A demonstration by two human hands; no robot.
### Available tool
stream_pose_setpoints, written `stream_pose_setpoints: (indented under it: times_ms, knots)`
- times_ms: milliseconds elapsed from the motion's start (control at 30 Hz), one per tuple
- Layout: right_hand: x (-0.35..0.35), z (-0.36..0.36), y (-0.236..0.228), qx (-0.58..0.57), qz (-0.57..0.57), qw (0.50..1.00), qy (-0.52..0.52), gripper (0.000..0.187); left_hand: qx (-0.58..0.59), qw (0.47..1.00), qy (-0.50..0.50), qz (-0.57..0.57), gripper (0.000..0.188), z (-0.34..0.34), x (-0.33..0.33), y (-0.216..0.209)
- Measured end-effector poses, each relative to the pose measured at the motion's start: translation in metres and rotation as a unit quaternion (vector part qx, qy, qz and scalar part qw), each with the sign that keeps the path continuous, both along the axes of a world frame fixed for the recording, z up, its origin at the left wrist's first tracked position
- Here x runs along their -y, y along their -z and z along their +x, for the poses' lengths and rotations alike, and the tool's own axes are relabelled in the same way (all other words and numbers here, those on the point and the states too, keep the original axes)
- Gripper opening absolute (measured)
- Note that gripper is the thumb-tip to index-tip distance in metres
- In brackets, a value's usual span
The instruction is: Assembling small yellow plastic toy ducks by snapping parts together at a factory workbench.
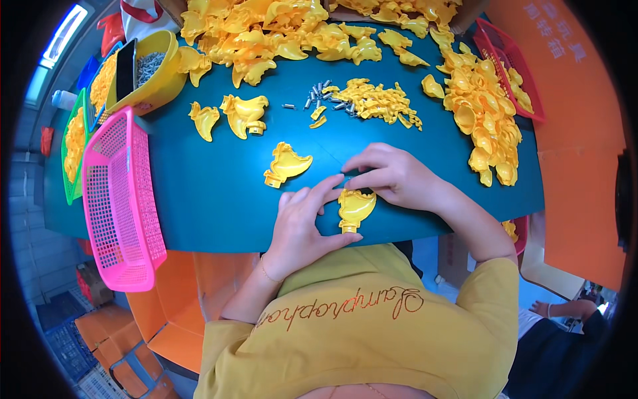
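Observation:
Near the table's front edge lies a curved, hollow yellow plastic shell piece [357, 207]. My left hand [302, 223] grips it from the left, thumb at its lower end and fingers at its top. My right hand [397, 178] reaches in from the right with fingertips pinched at the piece's upper edge; whatever they hold is too small to make out. Just beyond my left hand lies a similar yellow shell piece [287, 164]. Farther left are two more yellow pieces, a horn-shaped one [205, 121] and a wider one [244, 114].
Small yellow parts [377, 101] and short metal cylinders [318, 95] lie mid-table. Large yellow piles sit at the back [259, 33] and right [482, 110]. A pink basket [147, 199] stands left, near a yellow bowl [169, 73] of metal pieces with a black phone [125, 70] against it.

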State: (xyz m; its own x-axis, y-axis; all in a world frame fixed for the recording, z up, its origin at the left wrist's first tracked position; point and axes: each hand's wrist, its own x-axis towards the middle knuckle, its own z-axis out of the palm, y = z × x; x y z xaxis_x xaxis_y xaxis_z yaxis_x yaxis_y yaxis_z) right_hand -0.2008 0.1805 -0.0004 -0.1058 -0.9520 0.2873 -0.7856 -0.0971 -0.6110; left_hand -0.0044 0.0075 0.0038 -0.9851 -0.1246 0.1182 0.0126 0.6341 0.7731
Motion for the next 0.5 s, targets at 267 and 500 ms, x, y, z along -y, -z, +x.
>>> stream_pose_setpoints:
  times_ms: [267, 500]
  knots:
    - [-0.011, 0.044, 0.005, 0.175, 0.031, 0.964, 0.199, 0.030, 0.000, 1.000, 0.008, 0.003, 0.099, -0.002, -0.001, 0.004]
    - [0.001, 0.046, 0.009, 0.180, 0.063, 0.960, 0.206, 0.031, -0.010, 0.999, 0.011, -0.036, 0.077, -0.001, -0.003, 0.003]
